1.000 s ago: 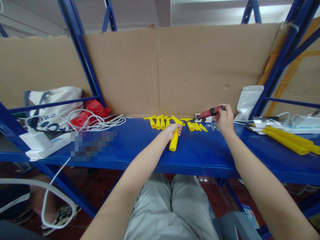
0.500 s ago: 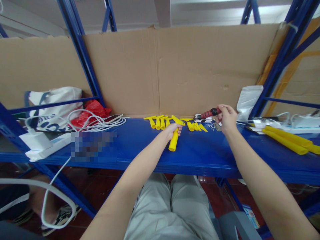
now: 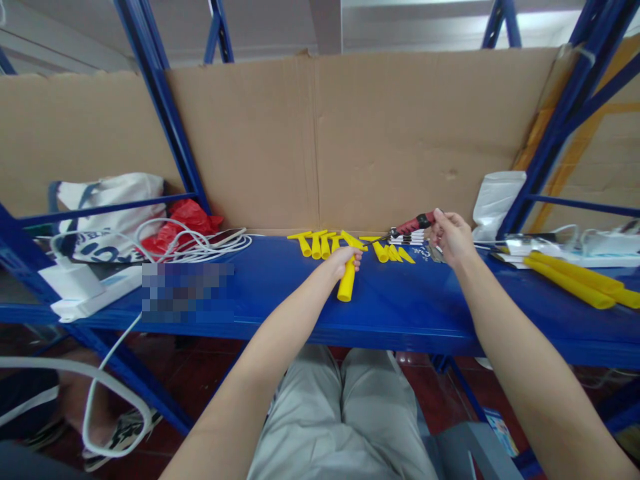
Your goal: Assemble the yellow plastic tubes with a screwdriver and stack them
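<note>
My left hand (image 3: 349,261) is closed around a yellow T-shaped piece with a round tubular handle (image 3: 345,288), whose open end points toward me. My right hand (image 3: 453,237) grips the rear end of a red and black screwdriver (image 3: 414,225), its fingers pinched at the handle. The screwdriver slopes down to the left, and its thin shaft reaches the top of the held piece beside my left fingers. Exactly where the tip meets the piece is too small to tell. Behind my hands, more yellow T-shaped pieces (image 3: 316,247) lie in a row, with small yellow wedges (image 3: 400,255) right of them.
Small loose bits (image 3: 423,252) lie near my right hand. Yellow tubes (image 3: 575,283) rest on the right of the blue shelf (image 3: 425,313). White cables (image 3: 200,247), a power strip (image 3: 100,293) and a red bag (image 3: 187,223) occupy the left. A cardboard sheet (image 3: 400,140) stands behind.
The screwdriver's handle has shifted very slightly to the left and my right fingers have changed position at its end. My left hand stays on the yellow piece.
</note>
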### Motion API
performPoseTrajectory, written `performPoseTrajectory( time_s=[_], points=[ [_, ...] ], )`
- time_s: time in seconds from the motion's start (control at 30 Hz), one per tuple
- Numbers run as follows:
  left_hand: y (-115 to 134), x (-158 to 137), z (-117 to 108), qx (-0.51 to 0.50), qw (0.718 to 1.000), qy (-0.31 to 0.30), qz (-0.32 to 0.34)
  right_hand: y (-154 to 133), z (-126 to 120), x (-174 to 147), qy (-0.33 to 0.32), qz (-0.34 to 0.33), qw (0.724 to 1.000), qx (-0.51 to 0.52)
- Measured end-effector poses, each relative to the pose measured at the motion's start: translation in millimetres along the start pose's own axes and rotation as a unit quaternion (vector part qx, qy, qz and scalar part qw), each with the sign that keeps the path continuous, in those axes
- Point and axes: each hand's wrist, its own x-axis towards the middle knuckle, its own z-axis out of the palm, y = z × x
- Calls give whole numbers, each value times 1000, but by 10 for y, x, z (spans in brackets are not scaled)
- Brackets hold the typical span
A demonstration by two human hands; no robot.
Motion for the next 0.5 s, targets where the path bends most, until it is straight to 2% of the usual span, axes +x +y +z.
performPoseTrajectory(
  time_s=[0.23,0.5],
  points=[
    [9,-17,-4,-14,1000,4,4,25,32,2,23,15,1000,10],
    [0,7,-6,-1,1000,8,15,-36,28,-35,-52,27,997,46]
  ],
)
